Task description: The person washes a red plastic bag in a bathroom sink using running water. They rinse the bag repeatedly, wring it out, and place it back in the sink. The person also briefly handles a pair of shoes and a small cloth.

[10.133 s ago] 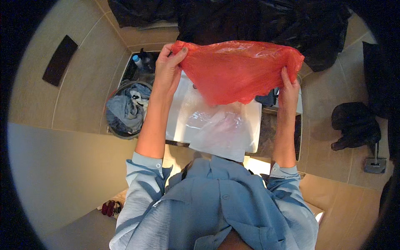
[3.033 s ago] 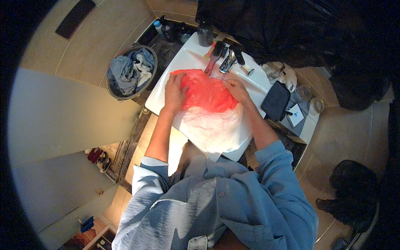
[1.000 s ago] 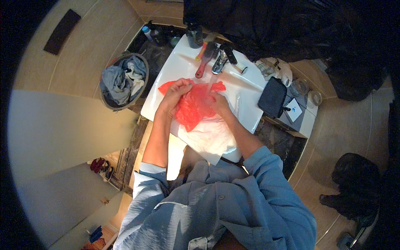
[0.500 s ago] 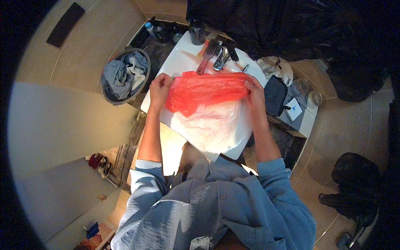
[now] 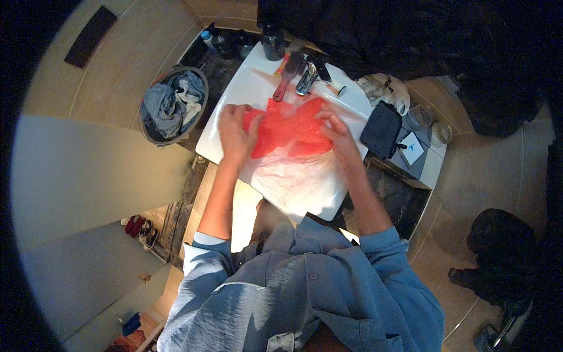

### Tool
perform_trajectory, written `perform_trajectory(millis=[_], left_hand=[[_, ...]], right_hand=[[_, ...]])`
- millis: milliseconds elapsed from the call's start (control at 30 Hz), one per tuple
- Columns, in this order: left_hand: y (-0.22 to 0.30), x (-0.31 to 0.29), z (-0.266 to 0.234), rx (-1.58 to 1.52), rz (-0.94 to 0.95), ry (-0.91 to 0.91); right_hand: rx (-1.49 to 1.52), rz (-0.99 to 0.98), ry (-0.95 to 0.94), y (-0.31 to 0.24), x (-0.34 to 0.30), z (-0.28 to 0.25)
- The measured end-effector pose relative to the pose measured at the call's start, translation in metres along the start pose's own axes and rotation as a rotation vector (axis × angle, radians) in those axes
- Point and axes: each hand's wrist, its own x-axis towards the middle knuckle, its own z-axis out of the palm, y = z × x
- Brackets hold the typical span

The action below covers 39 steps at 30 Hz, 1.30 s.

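A crumpled red plastic bag (image 5: 287,132), thin and see-through, lies across the white washbasin (image 5: 226,105) between my hands. Below it, a pale, wrinkled sheet-like thing (image 5: 302,182) spreads over the basin's front; whether it is cloth or plastic I cannot tell. My left hand (image 5: 237,132) is at the bag's left edge, thumb apart from its fingers and near the red film. At the opposite edge, my right hand (image 5: 339,132) has parted, bent fingers, slightly smeared by motion. Neither hand shows a firm grip on the bag.
Behind the bag are a hairbrush (image 5: 282,85) and the chrome tap (image 5: 306,81). A bucket of clothes (image 5: 170,108) stands at the left. A dark zip case (image 5: 382,129), a white card (image 5: 413,150) and glass jars (image 5: 419,116) sit at the right. Black sheeting (image 5: 375,35) hangs behind.
My hands have come closer together and loosened from the red bag. The bag, earlier stretched wide between them, is now narrower and bunched.
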Motion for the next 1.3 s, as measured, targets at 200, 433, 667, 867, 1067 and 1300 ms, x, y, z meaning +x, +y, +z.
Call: perform_trajectory(millis=[200,433,667,867,1067,1300], left_hand=[[0.031,-0.007,0.021,-0.66,-0.819,-0.643],[-0.004,-0.022,0.024,-1.658,-1.127,-0.125],[-0.026,-0.048,0.013,-1.973,-0.903,-0.098],[-0.003,-0.052,-0.005,-2.062,-0.987,-0.213],[0.014,-0.06,0.0,-1.347,-0.839,-0.202],[0.056,-0.091,0.023,-0.318,0.066,-0.317]], right_hand=[[-0.692,-0.205,-0.445,0.009,-0.013,0.056],[-0.848,-0.28,-0.241,0.012,-0.044,0.073],[-0.821,-0.114,-0.266,0.034,-0.057,0.037],[-0.779,0.065,-0.068,0.026,-0.017,0.033],[-0.779,-0.036,-0.116,0.043,-0.003,0.021],[-0.45,0.124,-0.07,0.012,0.001,0.022]])
